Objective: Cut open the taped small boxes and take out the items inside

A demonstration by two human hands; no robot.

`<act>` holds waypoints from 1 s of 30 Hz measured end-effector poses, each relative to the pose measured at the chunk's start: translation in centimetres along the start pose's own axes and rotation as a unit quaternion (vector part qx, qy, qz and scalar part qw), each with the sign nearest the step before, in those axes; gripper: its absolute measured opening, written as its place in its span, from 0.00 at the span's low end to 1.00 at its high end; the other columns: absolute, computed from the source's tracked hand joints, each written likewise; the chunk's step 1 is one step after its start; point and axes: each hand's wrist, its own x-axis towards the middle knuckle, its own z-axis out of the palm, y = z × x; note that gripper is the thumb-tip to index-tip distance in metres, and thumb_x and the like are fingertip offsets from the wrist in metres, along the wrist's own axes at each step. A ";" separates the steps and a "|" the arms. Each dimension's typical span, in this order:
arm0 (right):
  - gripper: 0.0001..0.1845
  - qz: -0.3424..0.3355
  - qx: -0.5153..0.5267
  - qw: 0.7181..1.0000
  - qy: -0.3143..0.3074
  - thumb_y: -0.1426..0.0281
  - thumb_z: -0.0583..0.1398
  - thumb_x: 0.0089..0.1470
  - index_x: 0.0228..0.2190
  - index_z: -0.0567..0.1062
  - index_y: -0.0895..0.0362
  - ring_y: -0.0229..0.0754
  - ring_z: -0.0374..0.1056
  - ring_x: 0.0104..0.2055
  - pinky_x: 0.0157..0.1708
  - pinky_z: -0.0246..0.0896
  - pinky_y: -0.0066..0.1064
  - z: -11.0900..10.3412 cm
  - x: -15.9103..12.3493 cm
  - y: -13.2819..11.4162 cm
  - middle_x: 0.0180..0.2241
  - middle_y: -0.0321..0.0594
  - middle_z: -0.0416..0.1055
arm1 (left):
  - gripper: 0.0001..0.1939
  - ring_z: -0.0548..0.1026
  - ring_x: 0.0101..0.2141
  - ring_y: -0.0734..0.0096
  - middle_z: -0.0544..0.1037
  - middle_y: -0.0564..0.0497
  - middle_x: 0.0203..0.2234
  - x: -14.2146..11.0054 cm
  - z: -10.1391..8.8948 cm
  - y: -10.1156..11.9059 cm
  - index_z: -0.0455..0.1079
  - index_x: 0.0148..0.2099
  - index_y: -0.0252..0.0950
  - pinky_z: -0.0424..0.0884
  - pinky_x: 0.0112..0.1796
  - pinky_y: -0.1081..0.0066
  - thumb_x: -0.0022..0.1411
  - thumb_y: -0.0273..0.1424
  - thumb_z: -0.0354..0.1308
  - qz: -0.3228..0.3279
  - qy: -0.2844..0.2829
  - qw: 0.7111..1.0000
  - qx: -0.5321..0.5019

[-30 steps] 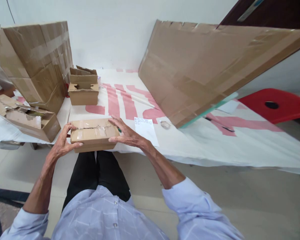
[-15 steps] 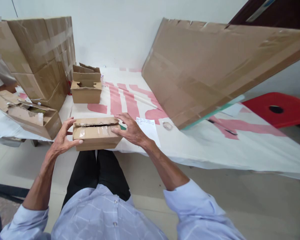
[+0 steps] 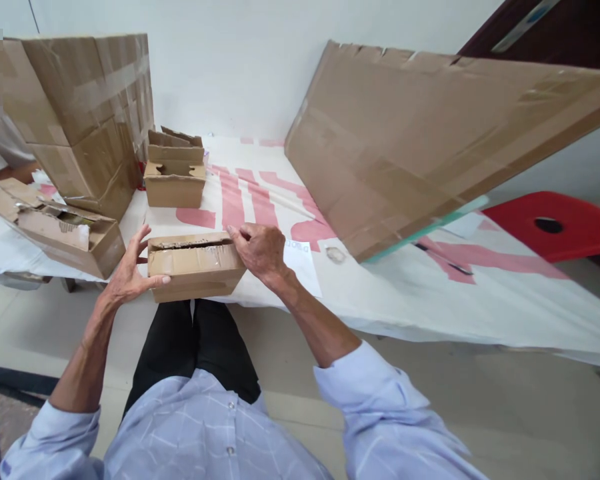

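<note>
A small brown cardboard box [image 3: 195, 270] lies at the table's front edge, with a ragged narrow gap along its top and clear tape on it. Around its left end is my left hand [image 3: 130, 275], thumb on the top near the front edge and fingers at the far left corner. My right hand [image 3: 263, 250] is closed at the box's right end, its curled fingers on the top flap by the end of the gap. What lies under those fingers is hidden. Beside the right wrist is a white paper with writing [image 3: 301, 267], partly covered.
Behind stands an open small box [image 3: 175, 190]. Another torn-open box [image 3: 97, 250] lies left, before stacked large cartons [image 3: 80, 127]. A big flat cardboard panel [image 3: 405, 140] leans at the right. Nearby are a tape roll [image 3: 335, 254], scissors [image 3: 460, 269] and a red stool [image 3: 580, 227].
My right hand has gone from spread fingers to a curled grip at the box's right end. The left hand stays at the left end, and the box has hardly moved.
</note>
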 end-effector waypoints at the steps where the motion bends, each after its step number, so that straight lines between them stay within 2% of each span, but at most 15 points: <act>1: 0.25 -0.017 0.001 1.000 0.001 0.58 0.57 0.69 0.21 0.75 0.55 0.44 0.68 0.29 0.30 0.51 0.34 -0.1 0.1 -0.2 0.26 0.45 0.77 | 0.68 0.59 0.74 0.29 0.49 0.30 0.79 0.0 0.1 -0.1 0.43 0.81 0.48 0.72 0.62 0.40 0.50 0.56 0.77 0.001 0.001 1.000 0.003; 4: 0.19 -0.082 0.010 0.997 -0.013 0.63 0.57 0.69 0.29 0.80 0.55 0.49 0.74 0.38 0.36 0.61 0.36 -0.5 0.1 -0.8 0.35 0.49 0.81 | 0.64 0.58 0.74 0.31 0.51 0.32 0.78 0.1 0.3 0.1 0.46 0.80 0.47 0.71 0.64 0.40 0.52 0.58 0.76 0.005 -0.006 1.000 0.027; 7: 0.16 -0.126 0.029 0.990 -0.055 0.66 0.57 0.69 0.35 0.83 0.55 0.53 0.76 0.45 0.43 0.67 0.39 -0.8 -0.1 -1.8 0.40 0.50 0.82 | 0.58 0.57 0.74 0.33 0.52 0.33 0.78 0.2 0.5 0.5 0.53 0.77 0.44 0.72 0.64 0.44 0.54 0.58 0.74 0.011 -0.007 0.998 0.063; 10: 0.14 -0.156 0.069 0.979 -0.110 0.68 0.57 0.69 0.42 0.84 0.54 0.52 0.77 0.50 0.50 0.70 0.41 -0.9 -0.4 -3.0 0.47 0.48 0.83 | 0.57 0.59 0.74 0.34 0.52 0.33 0.77 0.2 0.7 0.8 0.55 0.76 0.42 0.74 0.63 0.45 0.53 0.59 0.74 0.019 0.006 0.996 0.082; 13: 0.14 -0.172 0.080 0.967 -0.168 0.69 0.57 0.69 0.45 0.84 0.53 0.50 0.77 0.53 0.52 0.69 0.38 -0.9 -0.3 -4.3 0.51 0.44 0.83 | 0.59 0.60 0.73 0.35 0.54 0.33 0.76 0.1 1.0 0.6 0.51 0.78 0.43 0.74 0.63 0.45 0.55 0.59 0.73 0.019 0.016 0.997 0.076; 20: 0.17 -0.167 -0.007 0.940 -0.298 0.66 0.57 0.70 0.37 0.84 0.56 0.47 0.77 0.43 0.41 0.62 0.34 -0.8 2.6 -6.8 0.43 0.46 0.84 | 0.65 0.56 0.75 0.29 0.51 0.32 0.78 0.4 1.0 -0.4 0.43 0.82 0.46 0.70 0.64 0.38 0.54 0.58 0.74 0.023 0.027 0.997 0.072; 26: 0.15 -0.164 0.118 0.893 -0.403 0.63 0.61 0.66 0.31 0.81 0.57 0.38 0.71 0.35 0.36 0.58 0.28 -0.1 6.0 -6.7 0.32 0.37 0.79 | 0.67 0.59 0.73 0.26 0.51 0.31 0.78 1.1 0.7 -1.4 0.38 0.82 0.47 0.75 0.60 0.36 0.54 0.59 0.73 0.029 0.029 0.996 0.076; 30: 0.15 -0.144 0.081 0.878 -0.450 0.62 0.67 0.59 0.25 0.76 0.57 0.40 0.71 0.32 0.31 0.58 0.29 0.8 7.2 -7.3 0.25 0.36 0.75 | 0.71 0.57 0.74 0.23 0.53 0.37 0.78 1.7 0.6 -2.7 0.38 0.82 0.53 0.65 0.66 0.26 0.49 0.61 0.75 0.091 0.031 0.985 0.143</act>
